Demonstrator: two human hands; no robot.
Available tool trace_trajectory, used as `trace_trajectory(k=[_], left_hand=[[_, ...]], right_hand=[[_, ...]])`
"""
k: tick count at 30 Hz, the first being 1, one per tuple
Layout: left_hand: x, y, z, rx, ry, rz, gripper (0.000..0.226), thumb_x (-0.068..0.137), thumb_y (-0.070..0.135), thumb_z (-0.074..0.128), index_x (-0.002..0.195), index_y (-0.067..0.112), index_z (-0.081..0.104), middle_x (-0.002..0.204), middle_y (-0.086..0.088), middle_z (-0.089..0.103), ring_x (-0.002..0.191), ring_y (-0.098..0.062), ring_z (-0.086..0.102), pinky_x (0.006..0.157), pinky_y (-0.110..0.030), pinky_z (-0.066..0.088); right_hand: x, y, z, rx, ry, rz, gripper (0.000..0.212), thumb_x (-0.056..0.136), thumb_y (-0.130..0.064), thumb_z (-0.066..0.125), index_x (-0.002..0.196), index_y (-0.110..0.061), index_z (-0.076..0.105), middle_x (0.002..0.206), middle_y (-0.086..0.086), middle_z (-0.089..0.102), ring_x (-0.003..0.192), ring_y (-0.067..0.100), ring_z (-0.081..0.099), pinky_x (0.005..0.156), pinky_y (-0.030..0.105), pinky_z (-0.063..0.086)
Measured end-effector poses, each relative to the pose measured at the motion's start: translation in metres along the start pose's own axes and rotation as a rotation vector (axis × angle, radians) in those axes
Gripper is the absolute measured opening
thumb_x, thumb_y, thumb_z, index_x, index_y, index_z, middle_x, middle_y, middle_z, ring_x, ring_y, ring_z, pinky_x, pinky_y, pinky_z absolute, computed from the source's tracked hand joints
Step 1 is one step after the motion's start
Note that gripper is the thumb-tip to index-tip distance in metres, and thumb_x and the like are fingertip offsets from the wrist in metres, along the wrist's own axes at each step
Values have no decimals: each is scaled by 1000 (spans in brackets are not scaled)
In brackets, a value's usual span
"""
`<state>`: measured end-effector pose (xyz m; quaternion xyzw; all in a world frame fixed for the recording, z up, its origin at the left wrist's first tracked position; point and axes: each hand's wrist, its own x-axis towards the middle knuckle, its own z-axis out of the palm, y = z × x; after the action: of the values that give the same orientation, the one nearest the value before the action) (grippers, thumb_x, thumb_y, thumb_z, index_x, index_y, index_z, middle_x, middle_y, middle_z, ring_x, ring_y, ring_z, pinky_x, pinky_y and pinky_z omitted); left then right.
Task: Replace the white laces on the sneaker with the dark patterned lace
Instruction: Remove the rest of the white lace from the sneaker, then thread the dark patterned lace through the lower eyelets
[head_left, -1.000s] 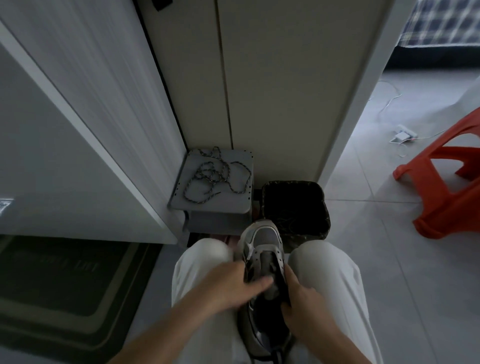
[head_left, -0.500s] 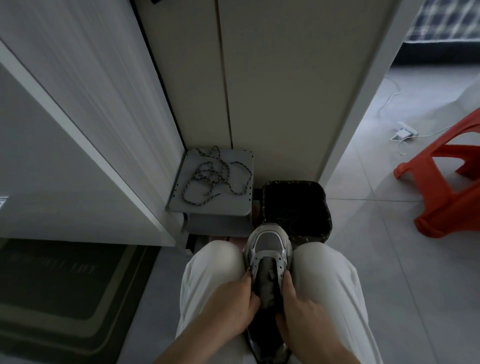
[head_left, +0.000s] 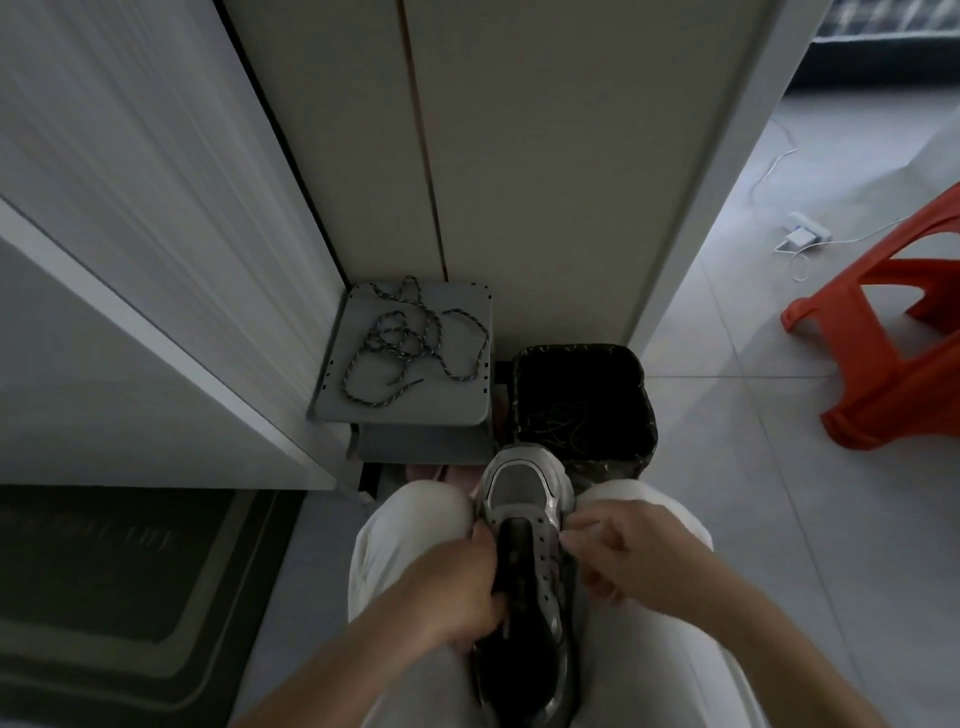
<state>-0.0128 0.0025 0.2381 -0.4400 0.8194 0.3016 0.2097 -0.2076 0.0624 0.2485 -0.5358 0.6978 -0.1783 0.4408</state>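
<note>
Now wedged between knees, lower centre: sneaker (head_left: 522, 488), toe pointing up-frame. Gripped at left edge by left hand (head_left: 452, 592), fingers curled into opening. Touched at right eyelet row by right hand (head_left: 623, 556), fingers curled; pinching or not, cannot tell. Tangled loose on grey stool (head_left: 410, 410), mid-frame: dark patterned lace (head_left: 405, 343).

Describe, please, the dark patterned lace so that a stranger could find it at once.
In the corner beneath the pale cupboard doors stands a small grey stool, left of the black bin. The lace lies loosely tangled on its seat: a speckled dark-and-light cord, the only thing there.
</note>
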Motion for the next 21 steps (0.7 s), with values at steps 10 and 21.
trace_trajectory(k=[10,21], left_hand=[[15,-21,14,-109,150,-180,33,91,21,44,123,17,46,113,-11,63,103,-28,60,84,-32,48],[-5,-24,44,-120,136,-194,34,88,23,43,122,23,48,117,-4,59,102,-19,59,81,-24,45]], right_hand=[[-9,13,37,-255,-50,42,35,95,-44,41,108,-15,54,99,6,65,90,23,62,83,35,50],[-15,0,88,-476,81,2,35,87,-51,41,101,-22,53,104,4,64,93,29,61,70,32,45]])
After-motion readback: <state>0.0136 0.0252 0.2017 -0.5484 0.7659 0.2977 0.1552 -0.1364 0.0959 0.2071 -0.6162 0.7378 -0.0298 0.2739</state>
